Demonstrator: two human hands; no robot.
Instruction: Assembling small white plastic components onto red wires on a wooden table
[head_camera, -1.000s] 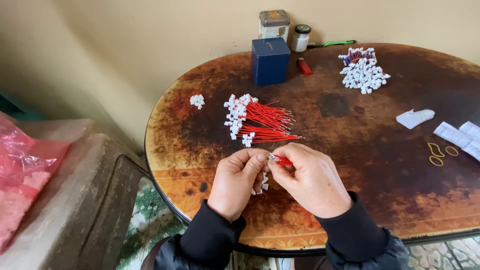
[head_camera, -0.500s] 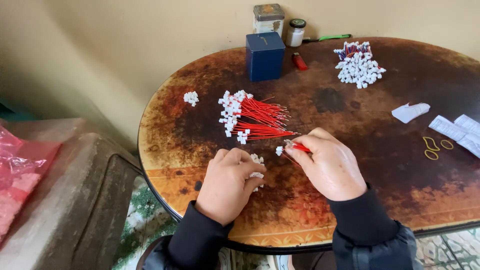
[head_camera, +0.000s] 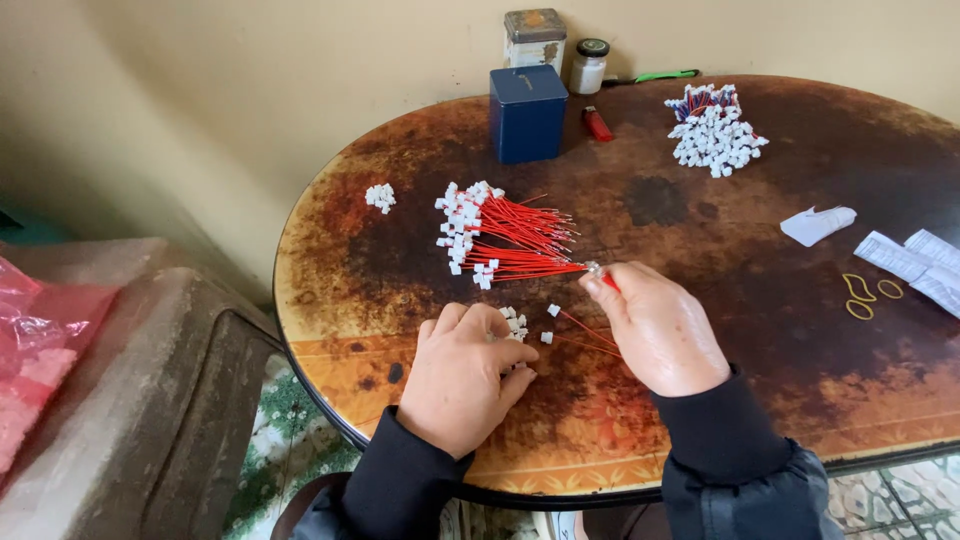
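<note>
Red wires (head_camera: 520, 240) with small white plastic connectors lie fanned in a bundle mid-table, just beyond both hands. The right hand (head_camera: 655, 325) pinches one thin wire end between closed fingertips; the left hand (head_camera: 465, 370) curls loosely over a few loose white connectors (head_camera: 515, 322) — whether it grips any is unclear. Those tiny, smooth, blocky pieces could likely scatter or roll off the round, worn, glossy brown table (head_camera: 400, 300) if nudged — the fine wires may tangle too.
</note>
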